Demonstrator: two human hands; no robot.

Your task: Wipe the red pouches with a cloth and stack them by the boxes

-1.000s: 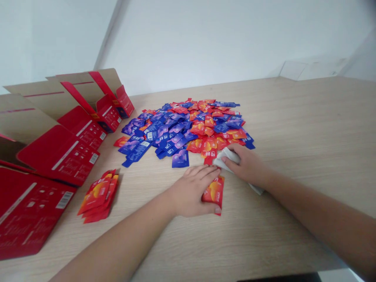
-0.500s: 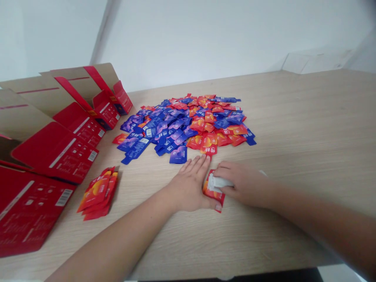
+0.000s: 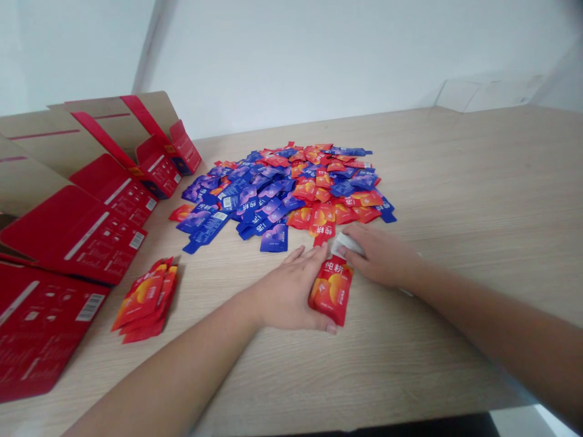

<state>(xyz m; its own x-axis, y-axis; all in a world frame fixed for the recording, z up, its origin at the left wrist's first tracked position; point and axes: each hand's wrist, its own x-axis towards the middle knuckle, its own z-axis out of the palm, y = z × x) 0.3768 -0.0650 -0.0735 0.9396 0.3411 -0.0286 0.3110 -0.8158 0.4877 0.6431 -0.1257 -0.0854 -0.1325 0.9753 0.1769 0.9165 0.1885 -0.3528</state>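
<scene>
A glossy red packet (image 3: 336, 294), plump and roughly rectangular with its foil-like film catching the light, is laid flat on the table between the two hands. Its left edge is touched by the left hand (image 3: 294, 291), whose fingers and thumb are spread apart around that side. A soft, crumpled white cloth (image 3: 348, 244) is gripped in the right hand (image 3: 380, 254), at the packet's far end. The hands are kept apart from each other.

Just beyond both hands, blue and red sachets (image 3: 273, 203) are heaped, with slim necks seen on several. Left of the left hand, a small stack of red packets (image 3: 146, 300) is set down, and past it red cardboard boxes (image 3: 43, 340) with bare tan inner flaps are lined up. Pale wood grain is shown by the table (image 3: 392, 370).

White Chinese characters and orange round shapes are printed on the packet; on one red sachet, 纯耕 seems legible. Barcodes are carried by the boxes, their finer text too small to be read.
</scene>
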